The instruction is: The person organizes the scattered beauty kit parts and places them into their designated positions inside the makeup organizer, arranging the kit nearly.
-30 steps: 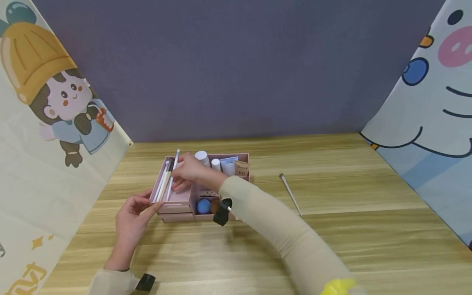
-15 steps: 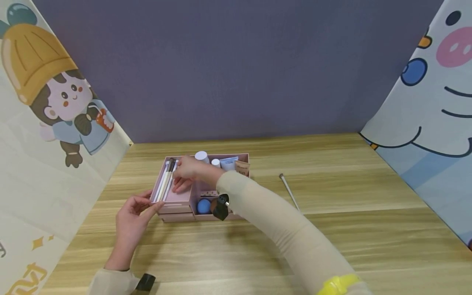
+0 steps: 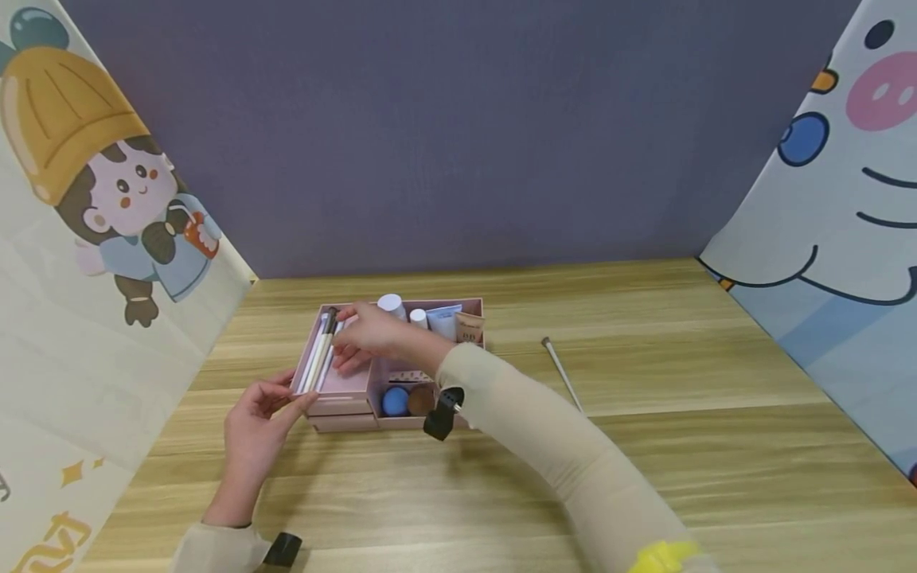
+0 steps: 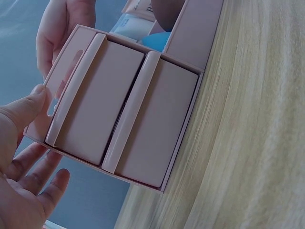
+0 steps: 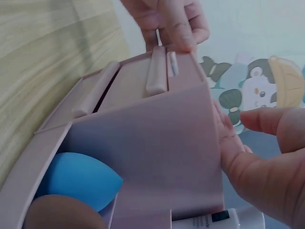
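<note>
A pink makeup organizer (image 3: 342,407) with two front drawers (image 4: 97,98) stands on the table's left side. Several makeup brushes (image 3: 313,364) lie side by side in its upper left tray. My left hand (image 3: 254,422) grips the tray's front left corner, thumb on the rim, other fingers by the side wall. My right hand (image 3: 368,330) reaches into that tray beside the brushes; in the right wrist view its thumb stands apart from the fingers, with nothing visible between them. The tray wall hides some fingertips there. A thin brush (image 3: 562,371) lies alone on the table, right of the organizer.
The organizer's right part holds a white-capped jar (image 3: 391,304), a blue-white tube (image 3: 445,321), a brown tube (image 3: 469,327), a blue makeup sponge (image 3: 395,402) and a brown one (image 3: 420,400). Behind the wooden table (image 3: 645,461) rises a dark panel (image 3: 466,143).
A white brush, earlier upright at a slant in my right hand, has gone down into the tray beside the others, and the fingers have let go of it. My left hand has stayed put.
</note>
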Demonstrator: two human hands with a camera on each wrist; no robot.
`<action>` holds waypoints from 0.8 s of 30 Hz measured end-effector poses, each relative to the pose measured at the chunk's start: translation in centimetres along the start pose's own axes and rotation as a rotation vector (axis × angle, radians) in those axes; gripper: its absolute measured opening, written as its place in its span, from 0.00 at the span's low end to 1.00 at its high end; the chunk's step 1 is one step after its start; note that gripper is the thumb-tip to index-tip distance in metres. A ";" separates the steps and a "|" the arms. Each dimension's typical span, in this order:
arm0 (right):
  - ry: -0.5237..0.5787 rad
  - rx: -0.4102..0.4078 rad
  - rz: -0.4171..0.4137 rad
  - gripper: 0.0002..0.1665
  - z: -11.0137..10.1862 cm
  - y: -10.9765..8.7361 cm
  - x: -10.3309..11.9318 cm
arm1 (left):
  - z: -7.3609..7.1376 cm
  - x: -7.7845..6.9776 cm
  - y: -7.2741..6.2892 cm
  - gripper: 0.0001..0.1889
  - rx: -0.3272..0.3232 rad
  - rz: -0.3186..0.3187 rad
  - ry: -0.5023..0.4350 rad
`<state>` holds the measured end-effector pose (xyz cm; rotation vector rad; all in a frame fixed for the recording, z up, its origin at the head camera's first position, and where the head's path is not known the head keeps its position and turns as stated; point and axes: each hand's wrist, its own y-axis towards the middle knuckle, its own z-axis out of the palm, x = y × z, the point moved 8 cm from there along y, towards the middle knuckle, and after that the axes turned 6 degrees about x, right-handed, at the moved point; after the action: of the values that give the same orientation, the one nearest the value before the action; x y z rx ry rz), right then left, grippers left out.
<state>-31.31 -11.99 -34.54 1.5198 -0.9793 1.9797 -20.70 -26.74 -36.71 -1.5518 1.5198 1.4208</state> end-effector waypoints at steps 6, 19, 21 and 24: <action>-0.039 0.039 -0.086 0.30 -0.7 -2.1 0.9 | 0.0 0.1 -0.1 0.13 -0.003 -0.003 -0.003; -0.082 0.082 -0.159 0.27 -3.5 -6.0 1.6 | -0.1 0.0 0.0 0.13 -0.001 -0.001 0.014; -0.082 0.075 -0.162 0.27 -3.9 -6.6 1.6 | -0.1 0.0 0.0 0.13 -0.001 -0.007 0.009; -0.083 0.074 -0.173 0.27 -4.5 -7.5 1.6 | -0.1 0.0 0.0 0.13 -0.002 -0.015 -0.001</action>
<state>-29.26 -3.82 -31.69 1.6785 -0.7854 1.8630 -20.63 -26.83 -36.70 -1.5602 1.5034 1.4143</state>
